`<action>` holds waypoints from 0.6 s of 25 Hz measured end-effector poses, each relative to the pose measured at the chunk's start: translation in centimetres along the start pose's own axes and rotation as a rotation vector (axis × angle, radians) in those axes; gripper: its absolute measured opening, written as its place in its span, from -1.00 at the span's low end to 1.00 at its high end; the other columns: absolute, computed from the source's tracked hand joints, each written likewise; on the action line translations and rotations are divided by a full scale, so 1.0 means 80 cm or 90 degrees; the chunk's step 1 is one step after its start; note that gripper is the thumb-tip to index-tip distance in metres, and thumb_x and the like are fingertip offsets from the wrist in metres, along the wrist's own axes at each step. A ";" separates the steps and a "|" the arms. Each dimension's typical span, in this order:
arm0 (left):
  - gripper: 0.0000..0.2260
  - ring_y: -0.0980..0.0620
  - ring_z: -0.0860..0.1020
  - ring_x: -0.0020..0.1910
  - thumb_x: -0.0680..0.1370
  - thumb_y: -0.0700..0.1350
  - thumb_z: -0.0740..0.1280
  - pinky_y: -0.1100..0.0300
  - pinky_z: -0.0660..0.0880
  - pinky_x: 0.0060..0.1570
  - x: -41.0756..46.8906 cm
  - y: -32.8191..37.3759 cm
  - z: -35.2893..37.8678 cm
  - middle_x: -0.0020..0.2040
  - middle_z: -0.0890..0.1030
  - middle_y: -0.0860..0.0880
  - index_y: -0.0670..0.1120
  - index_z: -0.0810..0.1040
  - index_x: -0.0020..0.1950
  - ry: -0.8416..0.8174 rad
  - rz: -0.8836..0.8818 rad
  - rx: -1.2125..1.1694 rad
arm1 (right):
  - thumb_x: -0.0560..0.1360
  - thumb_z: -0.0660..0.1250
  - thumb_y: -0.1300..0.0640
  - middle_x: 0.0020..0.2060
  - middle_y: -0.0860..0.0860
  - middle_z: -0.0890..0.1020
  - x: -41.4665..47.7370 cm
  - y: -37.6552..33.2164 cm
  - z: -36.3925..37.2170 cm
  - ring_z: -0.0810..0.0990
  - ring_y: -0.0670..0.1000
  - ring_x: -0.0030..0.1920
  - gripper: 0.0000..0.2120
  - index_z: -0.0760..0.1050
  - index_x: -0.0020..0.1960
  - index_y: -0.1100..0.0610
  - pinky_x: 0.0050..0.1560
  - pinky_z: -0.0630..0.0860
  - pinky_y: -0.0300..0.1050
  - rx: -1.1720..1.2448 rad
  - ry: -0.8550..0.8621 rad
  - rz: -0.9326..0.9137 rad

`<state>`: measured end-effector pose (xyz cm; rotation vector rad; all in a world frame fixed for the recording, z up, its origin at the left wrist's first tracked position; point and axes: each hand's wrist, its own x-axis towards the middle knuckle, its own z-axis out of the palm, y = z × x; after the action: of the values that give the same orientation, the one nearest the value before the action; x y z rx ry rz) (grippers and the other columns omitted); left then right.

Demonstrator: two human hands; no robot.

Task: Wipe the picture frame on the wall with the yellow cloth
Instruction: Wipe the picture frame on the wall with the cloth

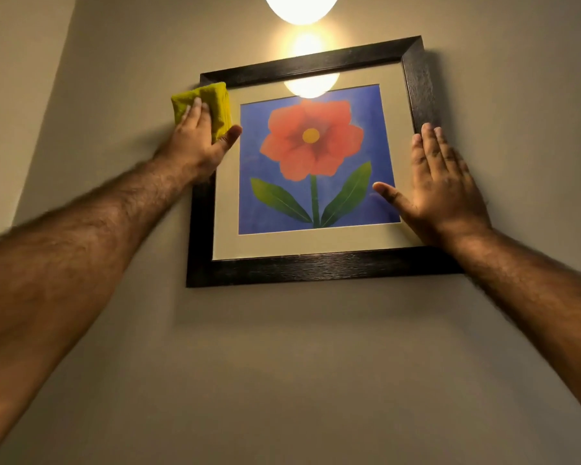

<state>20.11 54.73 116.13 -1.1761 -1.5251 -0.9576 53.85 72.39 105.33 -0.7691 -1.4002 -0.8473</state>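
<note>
A dark wooden picture frame [316,266] hangs on the beige wall, holding a red flower on a blue ground behind glass. My left hand [198,142] presses a folded yellow cloth [217,102] flat against the frame's upper left corner, with the thumb spread out over the glass. My right hand [440,186] lies flat and open against the frame's right side, fingers together and pointing up, thumb reaching onto the picture. The cloth and my left hand hide the upper part of the frame's left side.
A lit round lamp [301,6] glows above the frame, and its glare [311,85] reflects in the top of the glass. A wall corner [44,129] runs down at the left. Bare beige wall [299,364] spreads below the frame.
</note>
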 end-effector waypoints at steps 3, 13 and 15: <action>-0.15 -0.12 -0.06 0.64 0.55 0.41 -0.07 -0.04 -0.03 0.60 -0.020 -0.004 0.012 0.67 -0.08 -0.11 -0.14 -0.08 0.63 0.011 0.002 -0.012 | 0.51 -0.11 -0.53 0.68 0.14 -0.03 0.000 0.001 0.002 -0.04 0.11 0.69 0.02 -0.06 0.67 0.22 0.66 0.01 0.10 -0.004 0.001 -0.003; -0.43 -0.14 0.25 0.57 0.67 0.15 0.06 0.06 0.19 0.51 -0.189 -0.017 0.022 0.59 0.26 -0.19 -0.20 0.29 0.55 0.032 0.043 -0.069 | 0.50 -0.08 -0.51 0.68 0.15 -0.04 -0.002 -0.005 -0.006 -0.05 0.12 0.69 0.03 -0.06 0.66 0.23 0.66 0.01 0.13 0.009 -0.024 0.007; -0.57 -0.24 0.56 0.29 0.65 0.09 0.16 0.05 0.46 0.21 -0.165 -0.015 -0.008 0.33 0.58 -0.24 -0.16 0.58 0.32 0.071 0.022 -0.057 | 0.51 -0.08 -0.51 0.68 0.15 -0.03 -0.004 -0.006 -0.008 -0.05 0.12 0.69 0.02 -0.06 0.66 0.24 0.66 0.01 0.13 0.008 -0.027 0.010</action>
<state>20.20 50.84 103.43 -1.1876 -1.3814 -1.0602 53.80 71.63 104.94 -0.7909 -1.4344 -0.8138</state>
